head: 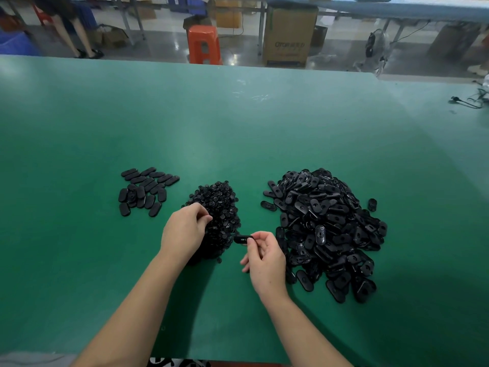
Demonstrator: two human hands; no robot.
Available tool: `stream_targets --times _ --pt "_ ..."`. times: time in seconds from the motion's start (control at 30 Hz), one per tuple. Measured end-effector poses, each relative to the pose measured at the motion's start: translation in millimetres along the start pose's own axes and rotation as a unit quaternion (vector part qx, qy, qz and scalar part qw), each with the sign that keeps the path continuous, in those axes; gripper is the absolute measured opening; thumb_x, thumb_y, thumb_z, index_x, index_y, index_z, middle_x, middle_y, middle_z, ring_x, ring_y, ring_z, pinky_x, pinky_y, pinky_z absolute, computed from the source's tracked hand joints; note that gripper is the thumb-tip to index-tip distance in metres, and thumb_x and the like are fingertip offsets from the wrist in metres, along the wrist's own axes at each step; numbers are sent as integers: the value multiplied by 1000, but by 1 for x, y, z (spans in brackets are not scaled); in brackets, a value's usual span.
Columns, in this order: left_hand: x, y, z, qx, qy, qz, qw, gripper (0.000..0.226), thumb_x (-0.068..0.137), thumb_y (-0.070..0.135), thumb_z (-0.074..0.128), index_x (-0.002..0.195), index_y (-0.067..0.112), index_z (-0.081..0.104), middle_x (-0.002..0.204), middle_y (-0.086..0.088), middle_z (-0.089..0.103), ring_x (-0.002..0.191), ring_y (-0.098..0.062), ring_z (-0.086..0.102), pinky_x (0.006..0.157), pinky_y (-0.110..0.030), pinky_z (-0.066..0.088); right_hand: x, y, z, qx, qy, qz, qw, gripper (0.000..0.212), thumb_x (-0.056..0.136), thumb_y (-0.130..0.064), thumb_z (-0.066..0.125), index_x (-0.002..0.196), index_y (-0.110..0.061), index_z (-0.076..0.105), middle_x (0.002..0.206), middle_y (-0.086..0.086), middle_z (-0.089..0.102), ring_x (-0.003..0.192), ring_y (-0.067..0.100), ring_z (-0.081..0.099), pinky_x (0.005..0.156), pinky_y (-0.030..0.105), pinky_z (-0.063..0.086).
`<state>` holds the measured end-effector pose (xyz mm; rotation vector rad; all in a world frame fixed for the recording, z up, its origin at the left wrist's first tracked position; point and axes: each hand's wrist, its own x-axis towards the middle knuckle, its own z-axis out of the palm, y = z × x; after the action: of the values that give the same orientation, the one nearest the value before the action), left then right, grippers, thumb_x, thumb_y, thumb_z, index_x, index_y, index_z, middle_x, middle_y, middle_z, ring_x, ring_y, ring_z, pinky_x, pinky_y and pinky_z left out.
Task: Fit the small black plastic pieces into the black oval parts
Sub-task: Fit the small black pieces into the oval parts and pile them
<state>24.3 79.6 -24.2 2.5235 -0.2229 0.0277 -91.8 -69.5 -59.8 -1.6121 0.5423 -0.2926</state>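
A heap of small black plastic pieces (219,207) lies in the middle of the green table (238,128). My left hand (184,231) rests on the heap's left side with fingertips curled in, pinching among the pieces; what it holds is hidden. My right hand (264,258) pinches one black oval part (242,239) by its end, held level just right of the heap. A large pile of black oval parts (325,229) lies to the right. A small group of oval parts (145,190), face down, lies at the left.
One stray oval part (372,204) lies right of the large pile. Black cables (471,100) sit at the table's far right edge. Beyond the far edge stand an orange stool (203,45) and a cardboard box (289,35). A person's legs show at top left.
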Motion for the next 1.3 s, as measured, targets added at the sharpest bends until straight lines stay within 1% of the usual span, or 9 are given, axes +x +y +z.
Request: stream_targets --times 0.13,0.2,0.27,0.3,0.5,0.7,0.87,1.1,1.3 --pt "-3 6 0 -128 -20 -36 991 11 96 20 69 102 26 76 82 18 69 78 3 62 64 -13 42 -1 -1 0 14 3 5 1000 5 102 -13 56 98 -15 57 81 6 70 56 13 65 51 25 54" --pt "-5 8 1 -171 -41 -41 984 13 96 19 69 98 29 77 65 22 66 61 2 61 56 -14 41 -2 -2 0 26 6 9 1000 4 102 -12 56 99 -14 56 83 5 70 57 14 65 50 26 53" --pt "-7 10 3 -215 -67 -42 973 15 97 16 67 94 26 78 47 19 54 39 -2 44 48 -22 34 -1 -2 1 30 13 10 999 5 103 -11 55 99 -14 56 83 4 70 57 16 65 50 27 53" --pt "-8 12 5 -242 -79 -46 966 16 97 14 66 93 25 78 44 17 50 36 -3 37 46 -23 32 -1 -1 1 30 15 9 999 5 103 -11 55 99 -14 56 83 4 71 57 17 66 50 27 54" --pt "-19 27 15 -462 -142 -117 868 15 97 2 64 89 9 75 62 -6 44 47 -12 29 42 -22 25 -1 -1 2 43 18 9 999 6 103 -11 54 99 -16 53 90 -3 75 61 22 71 51 32 56" --pt "-29 30 24 -469 -161 -126 859 12 96 1 65 97 7 76 53 5 47 46 -10 31 42 -22 31 0 2 2 27 21 -3 999 6 103 -14 54 102 -20 55 86 -5 75 64 20 73 55 32 58" --pt "-31 31 23 -462 -171 -115 862 18 95 -2 64 101 9 76 57 6 55 46 -9 36 44 -23 34 0 3 3 16 16 -12 1000 12 104 -14 53 104 -24 58 85 -7 75 63 19 72 60 37 60" --pt "-32 33 22 -457 -159 -113 868 15 94 -3 64 98 7 75 58 1 51 47 -10 37 43 -24 36 0 4 2 9 14 -19 1000 12 104 -14 53 103 -26 57 82 -6 75 61 20 71 62 42 61" --pt "-32 33 22 -422 -155 -113 886 12 94 1 67 93 11 74 67 -1 57 47 -9 39 44 -23 34 1 5 2 3 11 -19 1000 14 104 -17 53 103 -29 57 79 -4 74 59 18 70 61 36 60"
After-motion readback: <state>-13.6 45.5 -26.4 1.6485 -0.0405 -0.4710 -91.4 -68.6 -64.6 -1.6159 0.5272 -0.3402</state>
